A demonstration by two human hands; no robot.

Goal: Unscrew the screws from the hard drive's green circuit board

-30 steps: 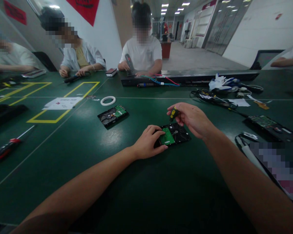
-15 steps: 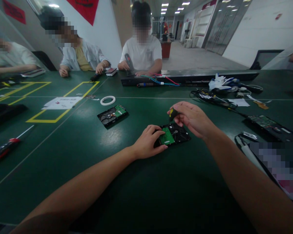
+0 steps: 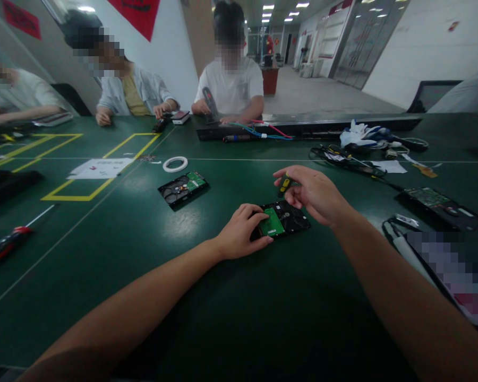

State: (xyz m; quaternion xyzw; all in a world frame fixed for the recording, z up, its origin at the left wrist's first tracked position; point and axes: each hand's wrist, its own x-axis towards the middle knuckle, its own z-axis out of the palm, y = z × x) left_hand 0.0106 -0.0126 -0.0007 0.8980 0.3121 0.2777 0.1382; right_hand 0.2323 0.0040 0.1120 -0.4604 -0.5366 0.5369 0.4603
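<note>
A hard drive [image 3: 291,216] lies on the green table, its green circuit board facing up. My left hand [image 3: 242,233] rests over its left end, with thumb and fingers gripping the edges and hiding that end. Above the drive's far right part, my right hand [image 3: 317,193] has its fingers closed round a black-and-yellow screwdriver [image 3: 285,184]. Only the handle shows clearly; whether its tip touches a screw, I cannot tell. Up and to the left lies a second hard drive [image 3: 184,189], also board side up.
A white tape ring [image 3: 175,164] lies beyond the second drive. At far left is a red-and-black screwdriver [image 3: 11,241]. Another drive [image 3: 442,207], cables [image 3: 346,162] and gloves [image 3: 362,135] lie to the right. A long black panel [image 3: 310,127] spans the back, where people sit.
The screwdriver handle has turned in my right fingers, showing more of its yellow marks, and my index finger has straightened. My left hand and the hard drive stay in place.
</note>
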